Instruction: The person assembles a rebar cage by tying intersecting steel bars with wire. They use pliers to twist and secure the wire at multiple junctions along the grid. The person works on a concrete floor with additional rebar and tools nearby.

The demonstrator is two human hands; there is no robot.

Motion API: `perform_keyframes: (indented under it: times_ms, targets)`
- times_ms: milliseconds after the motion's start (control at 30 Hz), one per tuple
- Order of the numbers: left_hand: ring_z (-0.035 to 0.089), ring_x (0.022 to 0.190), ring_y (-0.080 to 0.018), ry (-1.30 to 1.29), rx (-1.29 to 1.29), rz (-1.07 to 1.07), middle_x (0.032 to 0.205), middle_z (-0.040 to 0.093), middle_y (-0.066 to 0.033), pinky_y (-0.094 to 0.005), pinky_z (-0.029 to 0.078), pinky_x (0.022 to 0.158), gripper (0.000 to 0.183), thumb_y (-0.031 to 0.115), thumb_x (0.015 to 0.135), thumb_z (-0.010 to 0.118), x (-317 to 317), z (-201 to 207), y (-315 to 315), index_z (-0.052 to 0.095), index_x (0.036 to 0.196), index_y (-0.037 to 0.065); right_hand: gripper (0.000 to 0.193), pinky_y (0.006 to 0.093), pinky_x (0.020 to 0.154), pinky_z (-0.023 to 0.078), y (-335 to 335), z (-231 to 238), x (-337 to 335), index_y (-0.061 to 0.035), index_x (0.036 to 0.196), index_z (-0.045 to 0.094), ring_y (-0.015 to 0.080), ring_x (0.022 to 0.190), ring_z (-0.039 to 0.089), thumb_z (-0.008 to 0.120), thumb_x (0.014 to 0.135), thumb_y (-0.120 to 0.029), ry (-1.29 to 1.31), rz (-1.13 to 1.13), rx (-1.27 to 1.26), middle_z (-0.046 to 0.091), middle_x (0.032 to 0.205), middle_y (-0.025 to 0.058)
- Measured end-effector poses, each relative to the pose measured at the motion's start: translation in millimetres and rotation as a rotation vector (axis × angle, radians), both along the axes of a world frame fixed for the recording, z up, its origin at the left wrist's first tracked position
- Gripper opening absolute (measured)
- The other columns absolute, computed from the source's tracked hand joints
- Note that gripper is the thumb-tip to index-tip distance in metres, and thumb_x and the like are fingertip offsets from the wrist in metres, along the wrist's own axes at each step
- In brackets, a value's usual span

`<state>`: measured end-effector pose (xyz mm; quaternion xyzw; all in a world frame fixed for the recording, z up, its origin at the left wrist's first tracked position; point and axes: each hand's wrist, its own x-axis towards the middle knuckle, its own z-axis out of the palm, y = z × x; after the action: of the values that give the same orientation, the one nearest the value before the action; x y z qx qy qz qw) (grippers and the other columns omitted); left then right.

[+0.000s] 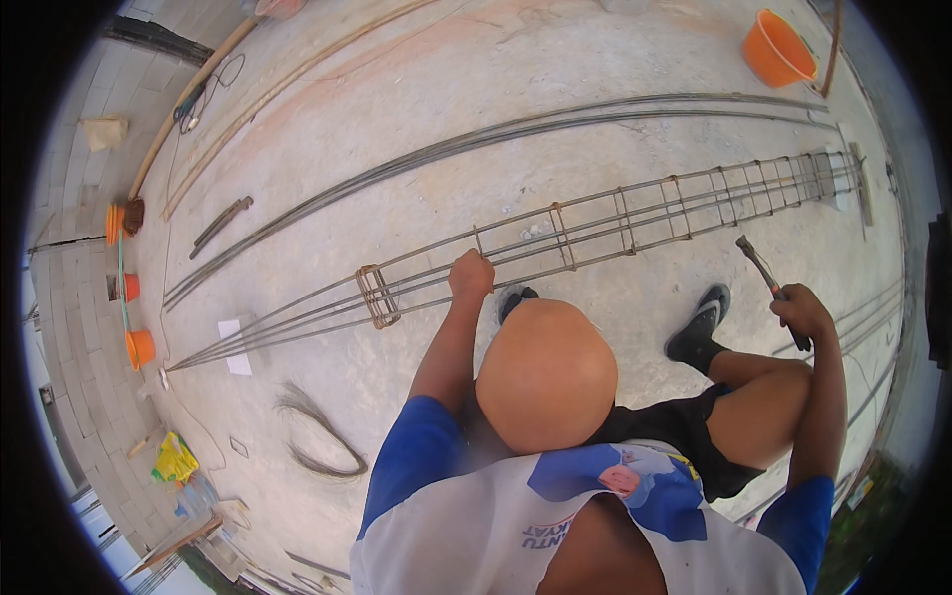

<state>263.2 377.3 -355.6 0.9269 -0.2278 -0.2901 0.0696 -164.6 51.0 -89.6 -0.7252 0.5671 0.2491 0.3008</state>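
A long rebar cage (625, 223) lies across the floor in front of me, its thin steel bars running from the left to the far right. My left hand (472, 274) is closed on a stirrup (477, 240) at the cage's middle; the fingers hide part of it. Toward the left end, several loose stirrups (377, 296) are bunched together around the bars. Off to the right, my right hand (803, 312) grips a hammer (760, 266) by its black-and-red handle. The hammer is raised, apart from the cage, with its small dark head pointing up and left.
Long loose bars (416, 157) lie beyond the cage. A bundle of tie wire (322, 436) rests at the near left, below a white sheet (235, 347). An orange bucket (778, 50) stands at the far right. Orange containers (140, 347) line the block wall (89, 307).
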Motion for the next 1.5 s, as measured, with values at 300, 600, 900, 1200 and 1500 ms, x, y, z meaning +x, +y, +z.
perform_keyframes:
  times_ms: [300,600,900,1200,1500]
  targets:
    - [0.065,0.095,-0.0387,0.037,0.017,-0.094,0.097,0.068,-0.0227,-0.0474,0.051,0.083,0.03,0.027,0.087,0.054,0,-3,-3,0.067,0.094,0.001,0.033,0.0374,0.057,0.049,3,0,-6,0.0081,0.076,0.06,0.023,0.057,0.06,0.059,0.068,-0.024,0.001,-0.007,-0.004,0.061,0.063,0.0154]
    - [0.066,0.092,-0.0354,0.455,0.211,-0.035,0.1,0.068,-0.0216,-0.0429,0.052,0.08,0.046,0.04,0.086,0.056,-49,-10,97,0.067,0.105,-0.001,0.038,0.0417,0.066,0.049,7,14,0,0.0099,0.084,0.059,0.0299,0.067,0.063,0.058,0.072,-0.026,0.07,0.059,-0.021,0.061,0.073,0.0205]
    - [0.066,0.093,-0.0337,0.725,0.315,0.1,0.101,0.067,-0.0207,-0.0419,0.052,0.08,0.047,0.04,0.086,0.057,-172,-11,186,0.065,0.109,-0.001,0.031,0.0412,0.059,0.048,-25,-14,65,0.0045,0.094,0.058,0.0312,0.06,0.06,0.058,0.079,-0.022,-0.028,0.136,0.09,0.06,0.071,0.0189]
    - [0.065,0.093,-0.032,0.787,0.361,0.373,0.101,0.067,-0.0198,-0.0409,0.052,0.08,0.048,0.04,0.086,0.057,-221,27,211,0.064,0.112,-0.001,0.022,0.0362,0.055,0.046,-62,-65,107,0.0019,0.09,0.056,0.017,0.057,0.057,0.056,0.083,-0.019,0.069,0.022,0.333,0.057,0.066,0.0092]
    - [0.065,0.093,-0.0302,0.809,0.349,0.461,0.101,0.067,-0.019,-0.0399,0.052,0.081,0.05,0.039,0.086,0.058,-255,27,237,0.062,0.115,-0.001,0.022,0.0329,0.063,0.046,-62,-85,77,0.001,0.086,0.057,0.0161,0.063,0.057,0.056,0.084,-0.021,0.063,0.069,0.324,0.058,0.067,0.0078]
